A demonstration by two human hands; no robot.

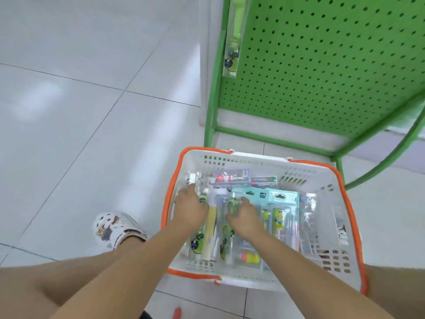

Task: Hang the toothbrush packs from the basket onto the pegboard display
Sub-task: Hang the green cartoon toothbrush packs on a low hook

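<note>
Head view shows both hands down in the white basket (pixel 340 194) on the floor, left hand (pixel 190 208) and right hand (pixel 245 217) resting on the toothbrush packs (pixel 279 208), grip unclear, while one pack (pixel 232 54) hangs on the green pegboard (pixel 322 65) beyond.

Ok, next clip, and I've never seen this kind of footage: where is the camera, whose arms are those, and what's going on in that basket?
The camera sits on a person's head, looking down, so the arms are the wearer's own. Both hands reach into a white basket with an orange rim, standing on the tiled floor and full of toothbrush packs. The left hand and right hand rest on the packs; whether either grips one is unclear. Behind stands a green pegboard, with one pack already hanging at its left edge.
</note>
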